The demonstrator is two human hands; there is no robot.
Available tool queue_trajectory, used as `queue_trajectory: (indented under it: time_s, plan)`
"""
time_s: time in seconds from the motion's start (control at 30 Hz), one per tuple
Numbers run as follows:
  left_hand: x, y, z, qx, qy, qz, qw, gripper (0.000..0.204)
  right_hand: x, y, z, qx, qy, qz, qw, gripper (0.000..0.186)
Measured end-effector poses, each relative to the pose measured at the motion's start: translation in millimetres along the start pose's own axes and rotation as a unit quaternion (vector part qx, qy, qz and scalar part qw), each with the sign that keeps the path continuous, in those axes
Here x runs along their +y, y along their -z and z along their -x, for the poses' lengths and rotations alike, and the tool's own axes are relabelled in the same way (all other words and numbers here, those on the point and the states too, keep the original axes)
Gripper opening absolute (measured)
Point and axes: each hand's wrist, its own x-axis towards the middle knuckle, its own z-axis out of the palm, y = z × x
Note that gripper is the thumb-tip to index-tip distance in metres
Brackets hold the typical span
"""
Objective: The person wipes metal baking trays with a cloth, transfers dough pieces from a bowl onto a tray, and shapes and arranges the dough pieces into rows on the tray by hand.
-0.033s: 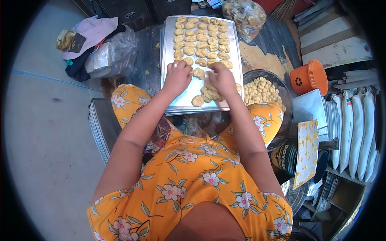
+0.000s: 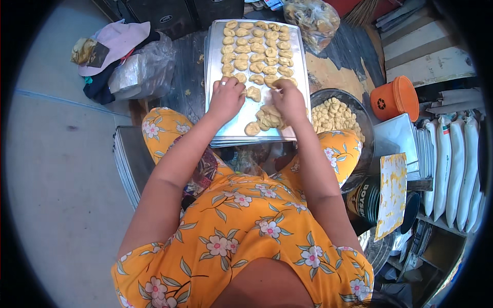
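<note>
Grey concrete floor [image 2: 56, 179] fills the left of the view, and on a dark worn board ahead lies a stack of metal baking trays [image 2: 226, 131], the top one lined with rows of pale dough pieces [image 2: 257, 51] across its far half. Both forearms reach forward from an orange flowered dress [image 2: 241, 226] and end over the middle of the tray, elbows bent and spread, wrists close together.

The left hand [image 2: 226, 97] lies knuckles up, fingers curled down onto the tray at the near edge of the rows; its tips press at a dough piece beneath them, though whether they pinch it cannot be told. The right hand [image 2: 288, 97] is also palm down, fingers bent and drawn together on a dough piece at the last row, just beside the tray's right rim. Between the two hands sits one shaped piece [image 2: 253, 93], and just below the right hand a small heap of unplaced dough pieces [image 2: 269, 119] rests on bare metal, with another single one [image 2: 251, 128] near the front edge.

To the right of the tray, touching the person's knee, stands a round bowl [image 2: 359, 120] heaped with more dough pieces. Farther right are stacked orange plastic cups [image 2: 398, 97] and upright white pouches [image 2: 457, 164]. A clear plastic bag [image 2: 310, 20] lies beyond the tray, and a pink hat [image 2: 115, 43] on crumpled bags sits at far left.
</note>
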Motion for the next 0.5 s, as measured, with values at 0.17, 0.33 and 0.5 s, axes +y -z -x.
queue_trajectory:
  time_s: [0.17,0.33,0.5]
  plan:
    - [7,-10,-4,0.039,-0.064,0.039,0.996,0.029,23,23,0,-0.143,-0.038,0.184,0.972,0.032]
    - [18,-12,-15,-0.034,-0.016,0.03,0.999,0.031,32,25,-5,-0.207,-0.07,0.15,0.964,0.03]
    - [30,-14,-15,0.026,-0.033,0.039,0.998,0.029,28,25,-6,-0.192,-0.035,0.206,0.959,0.025]
